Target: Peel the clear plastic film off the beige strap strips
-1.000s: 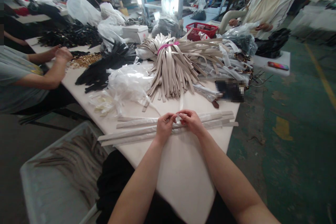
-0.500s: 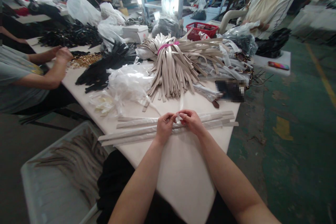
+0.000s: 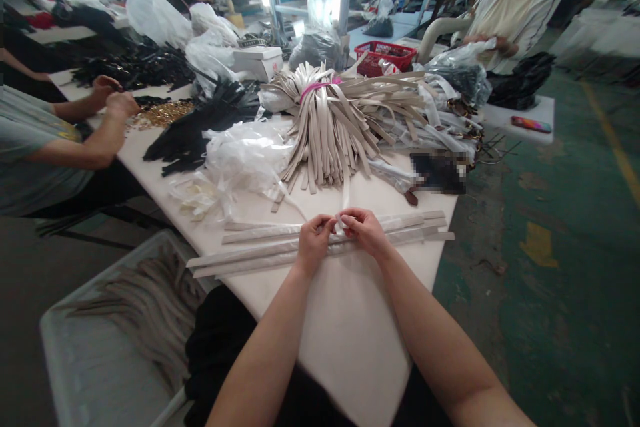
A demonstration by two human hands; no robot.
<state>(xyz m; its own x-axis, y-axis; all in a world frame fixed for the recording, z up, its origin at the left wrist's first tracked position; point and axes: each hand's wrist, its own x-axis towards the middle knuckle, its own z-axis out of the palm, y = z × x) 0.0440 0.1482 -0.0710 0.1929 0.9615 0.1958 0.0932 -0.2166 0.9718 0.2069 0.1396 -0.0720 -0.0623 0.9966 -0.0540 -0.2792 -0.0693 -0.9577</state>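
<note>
My left hand [image 3: 316,233] and my right hand [image 3: 365,228] meet at the middle of the table, fingers pinched close together. Between the fingertips is a thin white strip [image 3: 341,223], gripped from both sides. Under and beside my hands lie several long beige straps [image 3: 260,256], side by side across the table, partly covered with whitish film. Just beyond them a big bundle of beige straps [image 3: 325,140] is bound by a pink tie [image 3: 318,87]. Left of that bundle sits a heap of white plastic film [image 3: 250,153].
A plastic bin [image 3: 55,347] with beige strips stands at lower left. Black straps [image 3: 200,120] and gold-coloured pieces [image 3: 163,115] lie near a co-worker's hands [image 3: 115,99] on the left. A red basket [image 3: 384,61] and a phone [image 3: 531,125] are farther back.
My hands stay in almost the same place, with only a slight shift of the fingers on the white strip. The left co-worker's far hand has moved a little up and left.
</note>
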